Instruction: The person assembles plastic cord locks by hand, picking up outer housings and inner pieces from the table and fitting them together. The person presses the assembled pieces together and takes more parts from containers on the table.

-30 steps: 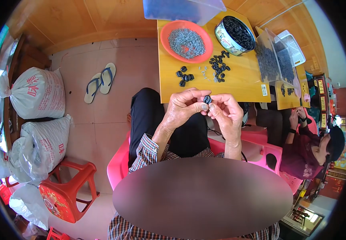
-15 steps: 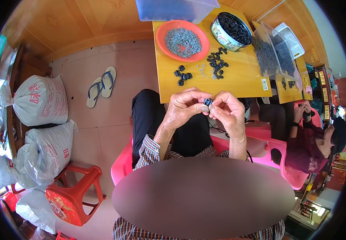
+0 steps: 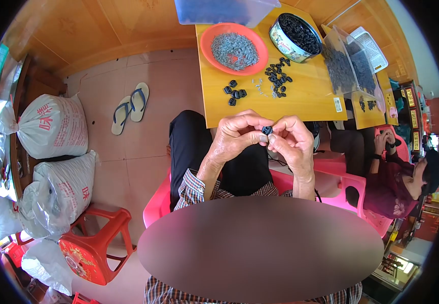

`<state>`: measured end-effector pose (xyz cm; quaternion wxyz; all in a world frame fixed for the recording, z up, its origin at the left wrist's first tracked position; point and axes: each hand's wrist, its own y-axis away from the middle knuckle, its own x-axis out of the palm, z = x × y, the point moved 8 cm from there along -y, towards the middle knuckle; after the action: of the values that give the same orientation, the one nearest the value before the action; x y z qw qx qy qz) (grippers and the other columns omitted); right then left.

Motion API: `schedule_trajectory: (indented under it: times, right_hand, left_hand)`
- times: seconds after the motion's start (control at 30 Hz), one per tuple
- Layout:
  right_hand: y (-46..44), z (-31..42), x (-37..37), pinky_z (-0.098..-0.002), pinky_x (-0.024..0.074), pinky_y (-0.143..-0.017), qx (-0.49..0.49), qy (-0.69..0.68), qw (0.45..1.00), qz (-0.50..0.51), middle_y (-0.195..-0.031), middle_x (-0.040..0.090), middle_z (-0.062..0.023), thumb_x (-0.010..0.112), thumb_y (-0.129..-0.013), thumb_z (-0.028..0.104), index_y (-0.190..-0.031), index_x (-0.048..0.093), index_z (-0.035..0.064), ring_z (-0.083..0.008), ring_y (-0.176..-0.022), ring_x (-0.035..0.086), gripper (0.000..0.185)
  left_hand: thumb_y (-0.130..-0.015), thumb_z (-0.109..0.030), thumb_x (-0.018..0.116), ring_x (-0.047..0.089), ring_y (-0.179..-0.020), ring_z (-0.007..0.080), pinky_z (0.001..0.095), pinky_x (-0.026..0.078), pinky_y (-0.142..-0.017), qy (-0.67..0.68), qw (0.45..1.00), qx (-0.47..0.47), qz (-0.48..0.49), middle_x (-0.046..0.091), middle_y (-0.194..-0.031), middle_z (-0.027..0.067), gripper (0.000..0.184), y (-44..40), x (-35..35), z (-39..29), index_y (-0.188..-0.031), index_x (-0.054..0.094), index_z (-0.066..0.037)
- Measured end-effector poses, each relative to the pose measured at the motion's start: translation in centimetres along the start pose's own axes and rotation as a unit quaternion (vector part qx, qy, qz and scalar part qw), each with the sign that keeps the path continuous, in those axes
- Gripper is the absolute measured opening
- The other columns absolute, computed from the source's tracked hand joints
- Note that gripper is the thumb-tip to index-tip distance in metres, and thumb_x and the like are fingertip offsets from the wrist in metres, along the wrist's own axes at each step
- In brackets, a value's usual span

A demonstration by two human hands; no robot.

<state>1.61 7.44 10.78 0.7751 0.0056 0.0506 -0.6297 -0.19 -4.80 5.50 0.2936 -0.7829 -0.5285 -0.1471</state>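
Note:
Just in front of the table's near edge, my left hand (image 3: 233, 138) pinches a small black plastic piece (image 3: 266, 130) with holes in its face. My right hand (image 3: 294, 143) grips the same piece from the other side, thumb and fingertips together. The two thumbs nearly meet at it and partly cover it. Beyond my hands on the yellow table (image 3: 305, 104) lie a small group of black pieces (image 3: 236, 94), a looser pile of smaller black parts (image 3: 278, 76) and a few tiny grey bits (image 3: 261, 87) between them.
An orange-red plate (image 3: 207, 54) of grey bits and a round tin (image 3: 286, 44) of black parts stand farther back. Clear bins (image 3: 341, 61) are at right, near a seated person (image 3: 394, 177). Sacks (image 3: 52, 126), a red stool (image 3: 85, 253) and flip-flops (image 3: 137, 104) are on the left.
The whole view has shifted slightly. Both hands keep hold of the black plastic piece, with almost no change in their grip.

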Motion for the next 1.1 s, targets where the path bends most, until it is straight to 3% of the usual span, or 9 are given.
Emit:
schedule_trajectory:
  times: [0.13,0.47,0.73,1.1]
  right_hand:
    - [-0.2,-0.3,0.1,-0.0194,0.0473,-0.056,0.009,0.004,0.999,0.032,-0.081,0.058,-0.0058,0.06,-0.082,-0.005,-0.091,0.051,0.0009,-0.0074,-0.063,0.056,0.015]
    - [0.6,-0.9,-0.4,-0.0198,0.0483,-0.056,0.013,-0.032,0.999,-0.006,-0.08,0.059,-0.0054,0.062,-0.085,0.0,-0.094,0.052,0.0008,-0.0076,-0.063,0.056,0.013]
    - [1.5,-2.5,-1.2,-0.0207,0.0499,-0.056,0.024,-0.066,0.997,-0.042,-0.082,0.065,-0.0102,0.06,-0.088,0.0,-0.099,0.056,-0.0015,-0.0137,-0.069,0.064,0.011]
    - [0.8,-5.6,-2.0,-0.0193,0.0472,-0.054,0.086,-0.077,0.992,-0.057,-0.078,0.063,-0.0058,0.06,-0.084,-0.002,-0.091,0.06,0.0009,-0.0083,-0.061,0.058,0.008]
  left_hand:
    - [-0.078,0.007,0.067,0.064,-0.077,0.0163,0.0273,0.057,-0.069,0.02,1.0,-0.014,0.004,0.062,-0.089,0.0084,0.027,0.3,0.3,0.3,-0.105,0.066,0.003]
    - [-0.079,0.007,0.067,0.064,-0.075,0.017,0.0277,0.057,-0.067,0.052,0.998,-0.031,-0.011,0.061,-0.088,0.0087,0.03,0.4,0.5,1.3,-0.109,0.065,0.003]
    - [-0.082,0.006,0.065,0.061,-0.073,0.0136,0.0245,0.053,-0.069,0.016,0.999,-0.049,-0.007,0.061,-0.088,0.0068,0.029,0.9,0.6,2.2,-0.11,0.065,0.003]
    - [-0.085,0.007,0.061,0.065,-0.078,0.0178,0.028,0.056,-0.071,-0.025,0.994,-0.101,-0.04,0.065,-0.091,0.0108,0.024,1.2,0.0,3.2,-0.108,0.062,0.005]
